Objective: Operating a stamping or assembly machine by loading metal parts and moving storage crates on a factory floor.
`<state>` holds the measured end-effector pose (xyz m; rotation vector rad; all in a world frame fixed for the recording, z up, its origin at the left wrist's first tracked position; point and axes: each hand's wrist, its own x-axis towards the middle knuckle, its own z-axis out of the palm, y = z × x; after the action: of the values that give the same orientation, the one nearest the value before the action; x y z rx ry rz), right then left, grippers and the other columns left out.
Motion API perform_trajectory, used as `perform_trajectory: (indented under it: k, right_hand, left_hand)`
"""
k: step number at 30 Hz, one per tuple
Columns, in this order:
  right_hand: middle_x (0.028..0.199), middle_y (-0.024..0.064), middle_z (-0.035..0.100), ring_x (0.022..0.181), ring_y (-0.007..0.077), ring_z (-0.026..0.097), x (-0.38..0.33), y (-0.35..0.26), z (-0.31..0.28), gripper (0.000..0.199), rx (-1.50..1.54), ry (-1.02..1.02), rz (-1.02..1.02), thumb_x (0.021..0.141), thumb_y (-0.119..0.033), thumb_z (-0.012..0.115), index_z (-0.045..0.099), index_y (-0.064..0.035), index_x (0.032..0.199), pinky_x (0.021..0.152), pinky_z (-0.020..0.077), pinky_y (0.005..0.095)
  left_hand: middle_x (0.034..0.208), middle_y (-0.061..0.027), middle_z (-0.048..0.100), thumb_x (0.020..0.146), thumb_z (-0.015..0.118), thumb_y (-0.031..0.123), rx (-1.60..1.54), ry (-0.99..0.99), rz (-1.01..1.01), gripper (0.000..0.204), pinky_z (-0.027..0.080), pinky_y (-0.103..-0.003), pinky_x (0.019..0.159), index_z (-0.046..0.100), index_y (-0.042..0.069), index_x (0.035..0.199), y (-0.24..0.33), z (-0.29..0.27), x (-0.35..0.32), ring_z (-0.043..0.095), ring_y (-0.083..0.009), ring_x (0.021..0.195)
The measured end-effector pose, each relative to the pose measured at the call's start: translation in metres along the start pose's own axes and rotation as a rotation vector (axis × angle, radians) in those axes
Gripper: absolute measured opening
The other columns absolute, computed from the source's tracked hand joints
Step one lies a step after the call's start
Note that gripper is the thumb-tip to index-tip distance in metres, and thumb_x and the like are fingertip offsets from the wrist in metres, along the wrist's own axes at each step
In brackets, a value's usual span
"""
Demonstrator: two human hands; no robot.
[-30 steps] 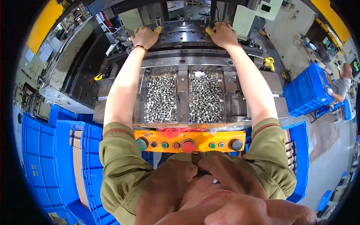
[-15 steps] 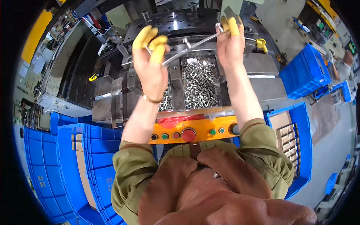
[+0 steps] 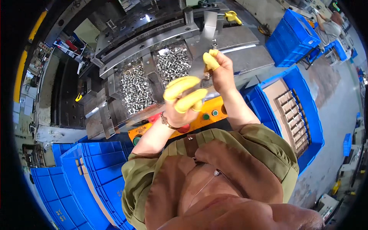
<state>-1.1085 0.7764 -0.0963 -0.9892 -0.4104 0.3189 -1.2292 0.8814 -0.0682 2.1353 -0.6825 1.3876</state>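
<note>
My right hand (image 3: 222,73), yellow covers on its fingertips, pinches a shiny bent metal plate (image 3: 209,27) near its close end. Stud-like metal pins (image 3: 207,75) show on or beside that plate. My left hand (image 3: 184,97), also in yellow finger covers, is just left of it and lower. Its fingers are curled but apart, slightly blurred, and nothing shows between them. Beyond the left hand, two trays of small metal studs lie side by side, a left heap (image 3: 136,88) and a right heap (image 3: 172,65).
A yellow control panel (image 3: 153,128) with buttons runs below my hands. The press die (image 3: 149,32) stands beyond the trays. Blue crates (image 3: 103,161) sit at left; another blue crate (image 3: 310,99) at right holds metal parts. A yellow-handled tool (image 3: 233,17) lies at the back. Another person (image 3: 330,30) works far right.
The view has turned to the right. Both hands have come down and nearer to me from the die. The long bar-like metal piece that spanned both hands now shows as a plate at my right hand.
</note>
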Motion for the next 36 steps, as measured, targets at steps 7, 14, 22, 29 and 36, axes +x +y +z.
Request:
perform_trajectory:
  k: [7,14,22,29,36]
  right_hand:
    - [0.065,0.0025,0.061,0.05,0.0063,0.048,0.031,-0.06,-0.106,0.008,-0.493,0.153,-0.217,0.085,-0.002,0.061,0.065,-0.0025,0.092,0.043,0.0357,0.02]
    - [0.076,0.0096,0.069,0.062,0.0248,0.064,0.107,-0.044,-0.182,0.023,-1.575,0.005,-0.075,0.081,-0.019,0.064,0.069,-0.0045,0.098,0.064,0.0511,0.0351]
    - [0.083,0.0095,0.071,0.072,0.0291,0.066,0.129,-0.013,-0.134,0.026,-1.705,-0.012,0.01,0.08,-0.026,0.065,0.07,-0.0096,0.099,0.068,0.0517,0.039]
    - [0.09,0.0085,0.07,0.073,0.0268,0.065,0.062,-0.026,-0.034,0.015,-1.245,-0.488,-0.393,0.085,-0.017,0.064,0.071,-0.0092,0.096,0.069,0.0517,0.0344]
    - [0.088,0.0068,0.067,0.077,0.0268,0.063,0.033,0.02,0.023,0.015,-1.441,-0.936,-0.575,0.076,-0.014,0.066,0.068,-0.0057,0.089,0.071,0.0517,0.0371]
  left_hand:
    - [0.127,-0.0134,0.055,0.08,0.066,0.017,0.369,-0.215,-0.387,0.044,0.039,-0.041,0.101,0.06,0.011,0.122,-0.033,-0.063,-0.029,0.051,-0.0304,0.116]
    - [0.113,-0.0125,0.061,0.08,0.065,0.009,0.757,-0.685,-0.807,0.033,0.044,-0.034,0.09,0.061,0.005,0.113,-0.074,-0.124,-0.091,0.058,-0.0281,0.102]
    - [0.099,-0.0115,0.062,0.08,0.066,0.006,0.614,-0.611,-0.903,0.022,0.047,-0.035,0.08,0.064,0.004,0.101,-0.086,-0.118,-0.094,0.058,-0.028,0.089]
    - [0.093,-0.0077,0.064,0.08,0.066,0.001,0.541,-0.465,-1.002,0.024,0.049,-0.029,0.068,0.063,0.002,0.104,-0.087,-0.108,-0.093,0.061,-0.0199,0.076]
    - [0.096,-0.0102,0.067,0.087,0.061,0.001,-0.06,0.106,-1.178,0.013,0.05,-0.026,0.058,0.064,0.0,0.099,-0.081,-0.109,-0.096,0.064,-0.0175,0.072]
